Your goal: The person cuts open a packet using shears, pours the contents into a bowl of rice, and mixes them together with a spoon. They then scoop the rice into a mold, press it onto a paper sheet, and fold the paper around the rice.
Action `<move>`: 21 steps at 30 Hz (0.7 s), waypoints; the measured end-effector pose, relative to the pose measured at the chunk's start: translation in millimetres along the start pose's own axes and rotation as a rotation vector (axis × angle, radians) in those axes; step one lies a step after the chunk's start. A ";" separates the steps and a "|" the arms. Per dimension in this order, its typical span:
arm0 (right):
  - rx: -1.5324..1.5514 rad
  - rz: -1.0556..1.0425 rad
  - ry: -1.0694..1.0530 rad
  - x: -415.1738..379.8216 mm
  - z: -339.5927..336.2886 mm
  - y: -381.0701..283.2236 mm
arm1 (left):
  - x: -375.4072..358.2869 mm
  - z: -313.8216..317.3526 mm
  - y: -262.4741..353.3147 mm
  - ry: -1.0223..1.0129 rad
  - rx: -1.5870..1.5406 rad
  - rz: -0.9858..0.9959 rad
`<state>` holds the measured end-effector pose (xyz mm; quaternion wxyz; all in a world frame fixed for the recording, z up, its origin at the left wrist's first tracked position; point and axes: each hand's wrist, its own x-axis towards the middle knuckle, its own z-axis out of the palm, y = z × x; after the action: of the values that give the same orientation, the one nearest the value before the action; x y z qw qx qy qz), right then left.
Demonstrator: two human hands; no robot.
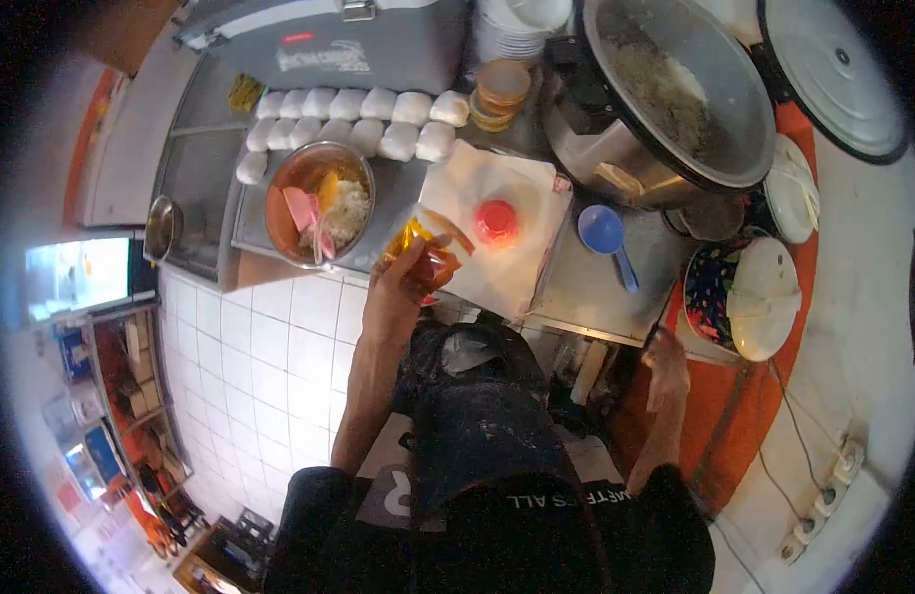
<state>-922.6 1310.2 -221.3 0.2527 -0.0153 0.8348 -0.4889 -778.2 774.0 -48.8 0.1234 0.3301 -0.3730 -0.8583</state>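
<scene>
My left hand is closed on a clear plastic packet with amber-orange contents, held in front of the counter. Right of it, a red cup-like mould stands on a stack of white paper sheets. To the left is a metal bowl containing white rice, something yellow and a pink utensil. My right hand is low at the right, by the counter's front edge, fingers curled around a thin dark object that I cannot make out. A blue ladle lies on the counter between the paper and that hand.
Rows of white wrapped bundles line the back, before a grey cooler box. A large open rice cooker stands at back right, its lid beside it. A patterned container sits right; cables run to a power strip.
</scene>
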 end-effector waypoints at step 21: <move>0.674 0.187 -0.428 -112.9 149.5 -274.3 | 0.2 103.9 -38.8 -0.474 0.231 -0.187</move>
<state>-819.6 1077.1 -8.2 0.4548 0.0430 0.5545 -0.6956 -845.4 858.8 -24.5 -0.0852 0.1650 -0.4549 -0.8710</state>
